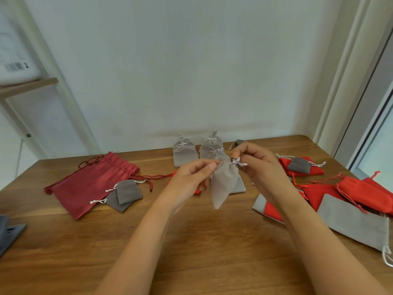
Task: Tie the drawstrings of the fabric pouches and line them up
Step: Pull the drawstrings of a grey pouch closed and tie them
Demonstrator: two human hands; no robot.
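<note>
Held item: grey pouch (224,182), aloft at table (191,241) centre, hanging limp; judged light, soft, best gripped at the gathered neck. Left hand (191,177) pinches the neck at 9 o'clock; right hand (257,162) grips the white drawstring (239,162) at 1 o'clock. Tied pouches (184,152) stand at 12 o'clock.

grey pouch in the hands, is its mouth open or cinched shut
Cinched shut: the grey pouch narrows to a gathered neck at the right hand, which pinches its white cord.
</note>
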